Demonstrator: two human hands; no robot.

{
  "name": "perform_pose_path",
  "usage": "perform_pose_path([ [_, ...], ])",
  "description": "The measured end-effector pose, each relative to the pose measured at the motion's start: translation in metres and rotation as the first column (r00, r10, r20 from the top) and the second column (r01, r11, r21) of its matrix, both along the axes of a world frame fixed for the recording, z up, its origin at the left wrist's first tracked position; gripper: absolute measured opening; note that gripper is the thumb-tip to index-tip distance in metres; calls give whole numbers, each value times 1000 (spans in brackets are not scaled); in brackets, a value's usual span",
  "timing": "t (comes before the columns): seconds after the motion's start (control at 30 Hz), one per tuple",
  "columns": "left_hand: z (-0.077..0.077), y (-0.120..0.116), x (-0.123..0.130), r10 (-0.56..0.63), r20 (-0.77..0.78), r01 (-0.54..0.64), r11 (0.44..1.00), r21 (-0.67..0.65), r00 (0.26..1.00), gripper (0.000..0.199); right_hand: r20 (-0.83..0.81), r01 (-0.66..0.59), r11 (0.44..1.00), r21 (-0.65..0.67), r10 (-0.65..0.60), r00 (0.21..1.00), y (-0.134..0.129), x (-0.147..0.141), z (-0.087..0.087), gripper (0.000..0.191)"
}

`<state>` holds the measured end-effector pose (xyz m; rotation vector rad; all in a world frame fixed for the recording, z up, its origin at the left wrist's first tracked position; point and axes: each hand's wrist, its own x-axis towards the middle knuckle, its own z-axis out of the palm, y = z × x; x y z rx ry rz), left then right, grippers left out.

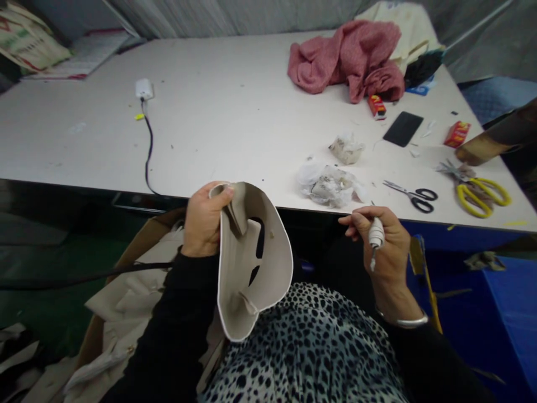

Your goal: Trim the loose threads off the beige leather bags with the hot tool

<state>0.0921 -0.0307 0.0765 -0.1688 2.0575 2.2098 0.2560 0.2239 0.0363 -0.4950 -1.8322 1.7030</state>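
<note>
1. Beige, stiff-looking piece [277,252], curled into an open loop, is held over the lap, just short of the table [235,129] edge.
2. Left hand [203,218] pinches its upper left edge, thumb on top. Right hand [388,246], well apart, has its fingers curled round a white-wrapped tool [376,234], thin tip pointing down, clear of the piece.
3. Progress: slots already cut through; loop formed; a flap folded inside near the left thumb. Tool and piece not touching. How much is left, cannot tell.
4. Cardboard box [145,236], left of the lap: heaped with beige pieces [121,308].
5. Blue bin [512,313], right: a crumpled scrap [484,260] at its edge; interior mostly unseen.
6. Tabletop: crumpled plastic bag [329,184], contents unclear; two red boxes [377,107], contents hidden.
</note>
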Motion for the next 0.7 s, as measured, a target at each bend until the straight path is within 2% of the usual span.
perform_pose_path([
  [0.1, 17, -22, 7, 167, -205, -186, 980, -77, 964, 25, 19, -21, 1000, -10, 22, 1000, -3, 3, 9, 16],
  [0.17, 20, -29, 18, 233, -297, -265, 961, -72, 926, 24, 61, -84, 996, -22, 85, 994, -9, 8, 11, 18],
  [0.3, 6, -22, 43, 389, -407, -444, 895, -46, 827, 21, 202, -243, 969, -49, 248, 947, -29, 22, 3, 29],
  [0.37, -6, -15, 54, 433, -434, -504, 862, -57, 790, 20, 265, -303, 953, -9, 295, 918, -39, 31, -4, 34],
  [0.5, -22, -4, 73, 432, -446, -526, 843, -109, 784, 19, 393, -357, 924, 137, 281, 876, -52, 45, -14, 36],
  [0.7, -27, 1, 93, 363, -473, -486, 858, -166, 803, 17, 518, -363, 906, 218, 208, 830, -62, 57, -17, 48],
])
